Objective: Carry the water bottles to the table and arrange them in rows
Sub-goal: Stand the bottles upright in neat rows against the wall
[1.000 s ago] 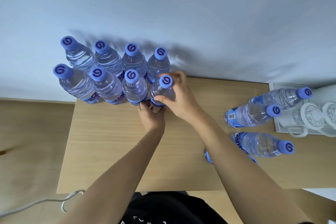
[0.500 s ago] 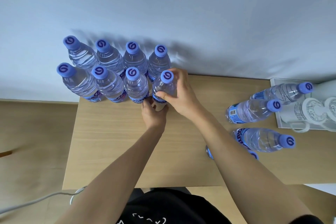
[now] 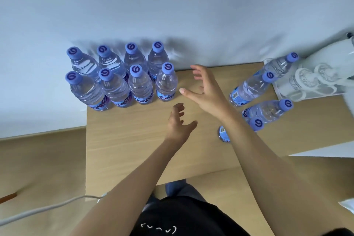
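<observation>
**Eight bottles lined up, four still waiting**

Blue-capped water bottles fill the far left corner of the wooden table [image 3: 134,149] in two neat rows of four: a back row [image 3: 132,57] against the wall and a front row [image 3: 122,88] just before it, all upright and standing close together. The front row's rightmost bottle [image 3: 166,84] stands free, with nothing touching it.

Both hands hover over the tabletop holding nothing. The left hand [image 3: 179,122] has its fingers loosely spread, near the front row but apart from it. The right hand [image 3: 206,90] is also spread wide, between the arranged block and the loose bottles.

Four more bottles stand ungrouped on the right side of the table: one [image 3: 279,65] beside a white tray [image 3: 275,86] of cups, a second [image 3: 251,88] just before it, a third [image 3: 268,110] nearer still, and a fourth [image 3: 255,123] largely hidden behind the right forearm.

By this reckoning the job looks about two-thirds done. What seems left is to bring those four across and set them as a third row, or extend the existing ones.
</observation>
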Action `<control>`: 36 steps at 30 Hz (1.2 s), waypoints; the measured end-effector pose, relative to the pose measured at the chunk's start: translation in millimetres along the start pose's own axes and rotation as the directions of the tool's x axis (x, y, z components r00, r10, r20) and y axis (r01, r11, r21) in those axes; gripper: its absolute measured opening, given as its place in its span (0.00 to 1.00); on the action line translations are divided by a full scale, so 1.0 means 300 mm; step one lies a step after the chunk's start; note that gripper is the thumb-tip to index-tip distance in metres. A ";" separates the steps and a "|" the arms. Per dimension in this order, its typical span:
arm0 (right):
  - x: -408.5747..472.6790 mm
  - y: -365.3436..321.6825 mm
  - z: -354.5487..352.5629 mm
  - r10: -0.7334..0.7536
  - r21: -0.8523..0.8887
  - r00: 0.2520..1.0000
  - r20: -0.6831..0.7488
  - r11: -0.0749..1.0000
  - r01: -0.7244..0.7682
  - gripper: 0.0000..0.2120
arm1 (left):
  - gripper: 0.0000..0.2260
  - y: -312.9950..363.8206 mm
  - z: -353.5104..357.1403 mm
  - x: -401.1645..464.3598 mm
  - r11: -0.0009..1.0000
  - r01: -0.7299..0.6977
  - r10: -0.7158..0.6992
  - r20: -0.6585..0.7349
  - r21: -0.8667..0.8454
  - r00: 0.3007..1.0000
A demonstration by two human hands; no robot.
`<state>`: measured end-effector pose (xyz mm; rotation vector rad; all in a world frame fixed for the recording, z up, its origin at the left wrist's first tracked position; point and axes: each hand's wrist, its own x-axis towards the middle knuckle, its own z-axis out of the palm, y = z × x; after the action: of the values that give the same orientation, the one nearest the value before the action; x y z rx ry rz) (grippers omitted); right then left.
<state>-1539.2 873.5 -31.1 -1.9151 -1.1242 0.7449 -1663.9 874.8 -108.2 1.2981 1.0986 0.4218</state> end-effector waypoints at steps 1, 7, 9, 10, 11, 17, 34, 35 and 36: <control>-0.020 -0.010 -0.022 0.007 -0.003 1.000 -0.026 1.000 -0.008 0.31 | 0.30 0.002 0.007 -0.017 0.999 -0.030 0.028 0.049 0.033 0.998; -0.172 -0.022 -0.187 0.058 -0.033 0.985 -0.160 0.997 -0.064 0.23 | 0.33 0.023 0.091 -0.099 0.975 -0.162 0.112 0.295 0.150 0.949; -0.226 -0.010 -0.242 0.081 -0.056 0.978 -0.193 0.994 -0.094 0.21 | 0.33 0.030 0.126 -0.118 0.965 -0.198 0.127 0.349 0.173 0.928; -0.252 -0.001 -0.264 0.097 -0.058 0.974 -0.206 0.992 -0.111 0.20 | 0.33 0.031 0.141 -0.126 0.960 -0.213 0.132 0.374 0.184 0.918; -0.276 0.011 -0.282 0.116 -0.055 0.969 -0.219 0.990 -0.131 0.19 | 0.33 0.032 0.155 -0.134 0.954 -0.225 0.133 0.397 0.195 0.908; -0.374 0.097 -0.328 0.228 0.062 0.944 -0.240 0.974 -0.219 0.18 | 0.28 0.056 0.222 -0.150 0.939 -0.281 0.159 0.469 0.201 0.869; -0.385 0.286 -0.218 0.375 0.436 0.867 -0.328 0.874 -0.213 0.10 | 0.29 0.009 0.319 -0.040 0.932 -0.271 0.107 0.533 0.239 0.839; -0.373 0.285 -0.225 0.380 0.439 0.867 -0.321 0.871 -0.220 0.09 | 0.29 0.008 0.326 -0.036 0.935 -0.265 0.103 0.531 0.237 0.841; -0.361 0.285 -0.234 0.386 0.446 0.869 -0.309 0.866 -0.226 0.09 | 0.28 0.008 0.332 -0.033 0.937 -0.257 0.099 0.528 0.235 0.844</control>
<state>-1494.2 727.7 -56.0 -1.7981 -0.3773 0.6604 -1585.3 812.9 -113.4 1.6700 0.6006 0.0305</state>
